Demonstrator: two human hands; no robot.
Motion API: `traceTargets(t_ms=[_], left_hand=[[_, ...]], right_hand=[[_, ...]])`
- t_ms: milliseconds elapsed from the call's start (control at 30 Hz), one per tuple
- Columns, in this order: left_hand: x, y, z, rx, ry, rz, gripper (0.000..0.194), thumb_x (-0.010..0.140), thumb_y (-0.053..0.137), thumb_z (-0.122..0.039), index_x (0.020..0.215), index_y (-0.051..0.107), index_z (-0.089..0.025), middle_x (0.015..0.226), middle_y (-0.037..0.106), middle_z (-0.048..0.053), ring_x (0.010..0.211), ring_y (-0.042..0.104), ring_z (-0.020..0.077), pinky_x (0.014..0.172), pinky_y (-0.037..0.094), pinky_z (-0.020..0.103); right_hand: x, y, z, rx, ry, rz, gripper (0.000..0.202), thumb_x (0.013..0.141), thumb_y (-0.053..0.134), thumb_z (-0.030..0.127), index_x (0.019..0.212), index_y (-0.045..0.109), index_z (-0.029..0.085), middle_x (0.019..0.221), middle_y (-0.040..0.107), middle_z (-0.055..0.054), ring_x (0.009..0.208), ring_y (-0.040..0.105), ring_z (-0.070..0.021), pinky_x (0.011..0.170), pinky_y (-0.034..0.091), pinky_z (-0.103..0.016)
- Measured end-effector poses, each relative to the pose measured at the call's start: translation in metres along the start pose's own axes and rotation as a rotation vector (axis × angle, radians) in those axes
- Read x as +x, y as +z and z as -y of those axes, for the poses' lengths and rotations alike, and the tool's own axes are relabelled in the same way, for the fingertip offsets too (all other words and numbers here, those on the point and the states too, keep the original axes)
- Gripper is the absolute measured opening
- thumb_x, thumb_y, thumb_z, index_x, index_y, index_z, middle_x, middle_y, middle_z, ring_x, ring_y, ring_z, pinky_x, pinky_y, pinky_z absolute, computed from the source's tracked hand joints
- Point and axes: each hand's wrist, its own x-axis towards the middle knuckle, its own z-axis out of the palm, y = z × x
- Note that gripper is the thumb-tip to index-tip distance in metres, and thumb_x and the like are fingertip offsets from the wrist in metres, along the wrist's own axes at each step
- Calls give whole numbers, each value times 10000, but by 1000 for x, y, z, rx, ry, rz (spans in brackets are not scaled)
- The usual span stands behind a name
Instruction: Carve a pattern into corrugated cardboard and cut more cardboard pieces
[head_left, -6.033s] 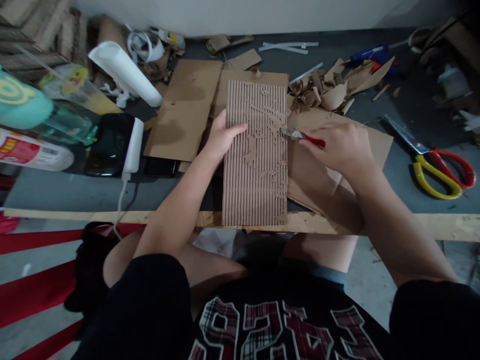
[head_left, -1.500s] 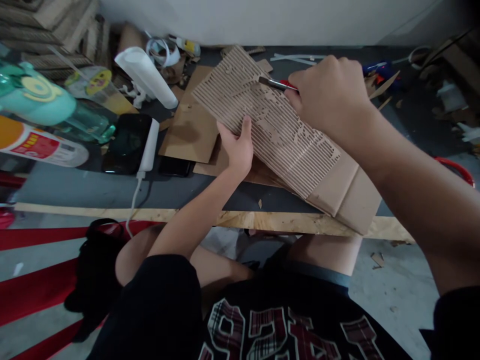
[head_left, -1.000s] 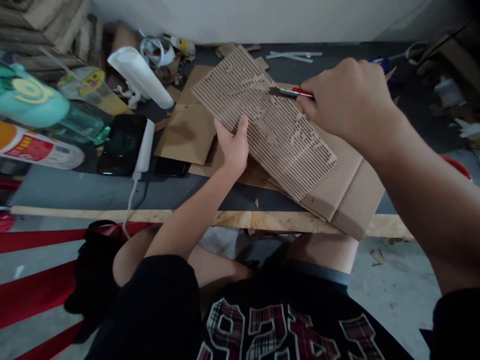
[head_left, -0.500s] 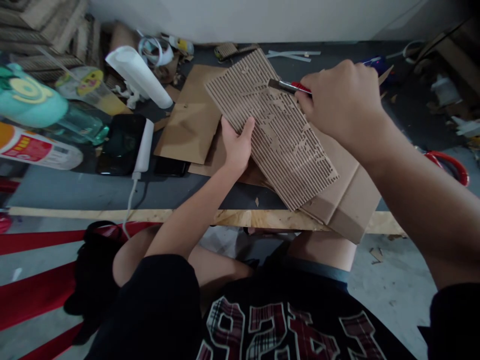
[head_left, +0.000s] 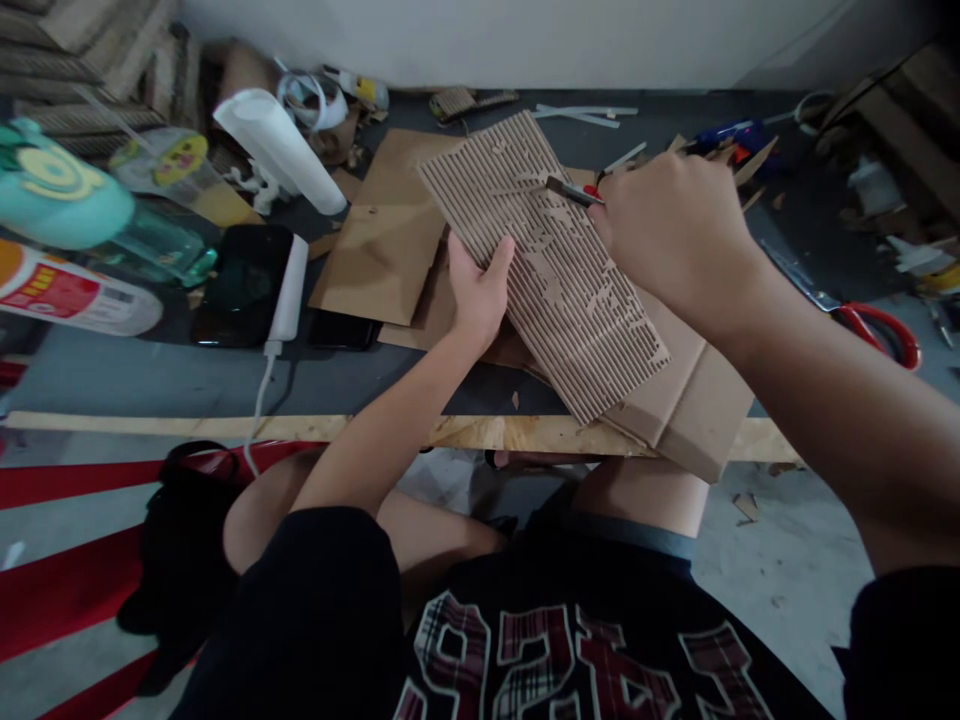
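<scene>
A sheet of corrugated cardboard (head_left: 555,290) lies tilted in front of me, its ridges bare, with torn paper scraps still stuck on it. My left hand (head_left: 480,285) grips its left edge, thumb on top and the other fingers hidden beneath. In my right hand (head_left: 671,215) is a red-handled utility knife (head_left: 574,190), fingers wrapped round it; the blade is over the upper right part of the ridged sheet. Whether the tip touches the ridges I cannot tell. Flat brown cardboard pieces (head_left: 386,230) lie under and beside the sheet.
Red-handled scissors (head_left: 881,325) lie at the right. To the left are a black phone (head_left: 244,285), a white cabled device (head_left: 289,290), a teal bottle (head_left: 97,200) and a white roll (head_left: 281,150). White sticks (head_left: 585,115) lie at the back. The table's wooden edge (head_left: 487,437) runs before my lap.
My right hand has moved slightly left and down with the knife, its blade now a little lower on the sheet. The scissors show more fully. My left hand keeps its hold.
</scene>
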Motion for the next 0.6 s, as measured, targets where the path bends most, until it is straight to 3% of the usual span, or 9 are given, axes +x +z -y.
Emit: traceTargets(t_ms=[133, 367, 500, 600], left_hand=[[2, -1, 4, 31, -23, 24, 849, 787, 662, -811, 1430, 405, -320, 1433, 570, 98, 1425, 526, 296, 1227, 414, 455], [10, -3, 15, 1, -31, 4, 885, 793, 629, -830, 1484, 342, -356, 1497, 514, 93, 1480, 474, 302, 1254, 389, 465], [10, -2, 4, -29, -45, 31, 936, 804, 603, -837, 1547, 282, -369, 1528, 499, 93, 1506, 447, 307, 1258, 392, 493], [8, -1, -8, -26, -34, 59, 939, 817, 569, -844, 1574, 260, -383, 1535, 505, 91, 1540, 400, 300, 1278, 361, 495]], right_hand=[[-6, 2, 2, -25, 19, 40, 432, 1055, 318, 241, 1021, 723, 96, 941, 726, -176, 861, 710, -297, 723, 553, -395], [-16, 10, 6, -35, 53, 53, 429, 1079, 330, 277, 1064, 721, 101, 958, 730, -168, 952, 734, -334, 747, 572, -421], [-19, 14, 1, 43, 96, 16, 348, 1037, 445, 304, 1033, 725, 96, 959, 732, -200, 958, 729, -378, 755, 569, -464], [-22, 18, 0, 122, 158, -16, 338, 1031, 464, 340, 1035, 724, 123, 949, 730, -162, 977, 724, -371, 796, 563, -497]])
